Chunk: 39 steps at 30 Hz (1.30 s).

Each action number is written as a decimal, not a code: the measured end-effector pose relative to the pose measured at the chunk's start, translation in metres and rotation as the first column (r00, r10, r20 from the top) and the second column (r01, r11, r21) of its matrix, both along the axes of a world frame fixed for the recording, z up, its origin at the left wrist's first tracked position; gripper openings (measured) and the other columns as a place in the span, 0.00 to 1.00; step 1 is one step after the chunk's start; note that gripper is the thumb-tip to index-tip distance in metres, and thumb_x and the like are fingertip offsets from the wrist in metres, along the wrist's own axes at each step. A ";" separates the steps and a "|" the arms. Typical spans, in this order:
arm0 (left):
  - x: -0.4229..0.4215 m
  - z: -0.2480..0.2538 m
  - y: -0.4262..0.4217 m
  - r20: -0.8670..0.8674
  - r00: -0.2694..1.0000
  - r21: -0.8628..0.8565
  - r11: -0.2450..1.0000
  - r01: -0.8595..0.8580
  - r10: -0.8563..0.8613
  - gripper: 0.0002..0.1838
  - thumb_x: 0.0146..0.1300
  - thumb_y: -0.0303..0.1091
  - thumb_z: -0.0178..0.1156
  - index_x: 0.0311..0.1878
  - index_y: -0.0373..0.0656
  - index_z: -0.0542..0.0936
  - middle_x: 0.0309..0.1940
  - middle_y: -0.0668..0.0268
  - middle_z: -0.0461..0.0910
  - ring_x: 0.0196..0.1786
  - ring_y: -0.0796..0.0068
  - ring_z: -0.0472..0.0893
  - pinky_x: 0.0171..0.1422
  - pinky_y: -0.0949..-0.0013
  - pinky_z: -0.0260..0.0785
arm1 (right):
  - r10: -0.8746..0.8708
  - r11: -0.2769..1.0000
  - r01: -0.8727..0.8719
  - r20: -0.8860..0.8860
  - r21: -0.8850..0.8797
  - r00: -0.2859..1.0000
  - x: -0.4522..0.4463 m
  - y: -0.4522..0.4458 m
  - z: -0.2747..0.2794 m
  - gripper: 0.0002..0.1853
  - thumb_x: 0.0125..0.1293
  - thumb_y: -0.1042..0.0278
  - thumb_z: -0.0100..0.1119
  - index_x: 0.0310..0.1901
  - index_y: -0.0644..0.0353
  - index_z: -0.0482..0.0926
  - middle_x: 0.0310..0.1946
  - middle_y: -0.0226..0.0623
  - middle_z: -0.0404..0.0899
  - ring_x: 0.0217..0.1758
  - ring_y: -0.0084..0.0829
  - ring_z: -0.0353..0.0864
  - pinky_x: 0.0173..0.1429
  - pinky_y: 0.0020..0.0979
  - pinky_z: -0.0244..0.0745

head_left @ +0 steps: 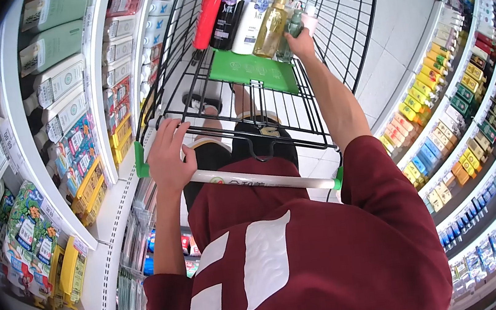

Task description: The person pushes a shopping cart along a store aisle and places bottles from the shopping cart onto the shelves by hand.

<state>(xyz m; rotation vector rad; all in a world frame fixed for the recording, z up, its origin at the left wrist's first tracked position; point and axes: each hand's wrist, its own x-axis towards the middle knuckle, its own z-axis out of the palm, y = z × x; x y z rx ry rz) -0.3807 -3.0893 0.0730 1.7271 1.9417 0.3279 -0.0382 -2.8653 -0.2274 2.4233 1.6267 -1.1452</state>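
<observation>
My right hand (301,43) reaches into the shopping cart (192,100) and closes round a green pump bottle (294,23); part of that bottle is hidden by my fingers. Left of it, in a row, are a clear golden bottle (271,28), a white bottle (249,24), a black bottle (227,18) and a red bottle (207,17). A pale pink bottle (310,17) sits just beyond my right hand. Across the left end of the white cart handle (263,179) lies my left hand (170,154), its fingers stretched forward over it.
A green plate (252,72) is fixed to the cart's wire near the bottles. Shelves with packaged goods (60,91) stand close on the left. Shelves of small boxes and bottles (464,97) curve along the right. White floor tiles (397,31) lie between cart and right shelves.
</observation>
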 end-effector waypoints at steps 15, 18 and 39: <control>-0.007 -0.010 0.012 0.001 0.999 0.107 0.994 0.032 -0.032 0.23 0.50 0.26 0.60 0.54 0.42 0.83 0.58 0.56 0.81 0.64 0.55 0.79 0.62 0.56 0.76 | 0.398 0.902 -0.431 -0.340 -0.025 0.852 0.040 -0.090 0.034 0.24 0.69 0.50 0.55 0.53 0.63 0.83 0.48 0.57 0.85 0.54 0.54 0.85 0.59 0.48 0.78; -0.008 -0.003 0.023 0.051 0.999 0.071 0.997 -0.016 0.012 0.21 0.51 0.26 0.59 0.51 0.44 0.84 0.55 0.56 0.82 0.61 0.55 0.81 0.61 0.56 0.77 | 0.419 0.869 -0.489 -0.413 -0.076 0.809 0.048 -0.081 0.050 0.29 0.68 0.45 0.61 0.57 0.66 0.82 0.50 0.56 0.86 0.55 0.50 0.85 0.60 0.45 0.78; 0.016 -0.033 0.092 -0.090 0.996 0.178 0.983 0.045 -0.029 0.27 0.55 0.36 0.61 0.61 0.43 0.78 0.61 0.60 0.78 0.72 0.59 0.72 0.63 0.48 0.76 | 0.443 0.710 -0.457 0.164 0.535 0.881 0.024 -0.147 0.284 0.29 0.64 0.54 0.63 0.65 0.59 0.76 0.63 0.42 0.77 0.69 0.42 0.72 0.74 0.50 0.61</control>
